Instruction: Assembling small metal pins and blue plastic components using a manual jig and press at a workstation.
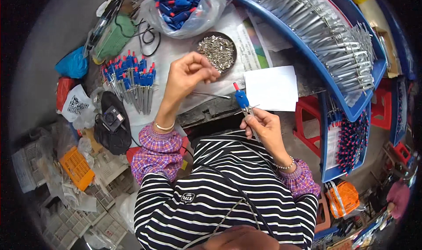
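My right hand [267, 129] is closed around the metal legs of what looks like a drawing compass [241, 98], its blue plastic head and red tip pointing up and away. A thin metal pin or screw sticks out sideways just below the head. At the near-left edge of a dark round bowl [235, 56], my left hand [187, 74] has its fingers pinched together; whatever is between them is too small to make out. Small metal screws [215, 50] fill that bowl. Between the hands, a thin metal rod [213, 94] lies near the table edge.
Similar blue-headed compasses [132, 80] lie piled at the left. A plastic bag [149, 12] of blue and red parts stands at the back. A blue tray [303, 43] of metal legs fills the back right, near white paper [272, 87]. Another blue tray [325, 162] holds more compasses.
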The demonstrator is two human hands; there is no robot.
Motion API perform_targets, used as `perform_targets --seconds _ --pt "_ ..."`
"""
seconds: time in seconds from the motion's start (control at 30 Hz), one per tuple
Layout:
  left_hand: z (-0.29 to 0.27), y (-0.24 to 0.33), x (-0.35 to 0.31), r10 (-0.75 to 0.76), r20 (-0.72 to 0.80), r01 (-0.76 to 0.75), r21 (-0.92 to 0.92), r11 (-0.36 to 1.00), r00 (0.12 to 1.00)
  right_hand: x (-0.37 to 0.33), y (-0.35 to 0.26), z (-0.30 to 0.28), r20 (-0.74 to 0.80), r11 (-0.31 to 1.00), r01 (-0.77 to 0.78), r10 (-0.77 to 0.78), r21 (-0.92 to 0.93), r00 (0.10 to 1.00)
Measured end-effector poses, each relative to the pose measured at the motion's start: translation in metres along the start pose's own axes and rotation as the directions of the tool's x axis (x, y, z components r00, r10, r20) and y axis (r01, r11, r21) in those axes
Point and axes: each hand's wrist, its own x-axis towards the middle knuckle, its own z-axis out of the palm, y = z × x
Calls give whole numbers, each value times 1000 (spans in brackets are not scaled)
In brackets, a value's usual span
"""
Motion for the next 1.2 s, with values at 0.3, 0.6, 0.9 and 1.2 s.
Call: perform_targets --seconds 0.3,0.6,0.9,1.2 --pt "38 4 -31 -36 156 51 -93 994 987 -1 2 2 10 1000 25 -24 -16 1000" --pt "43 -5 -31 -14 148 4 71 998 989 -4 2 6 6 1000 29 -29 -1 1000" --pt "45 -5 -34 49 116 -61 101 993 992 -6 -1 9 24 997 66 -64 -48 998" --pt "48 -4 -39 -27 88 13 159 987 996 -11 -6 13 -9 973 113 -117 -203 993"
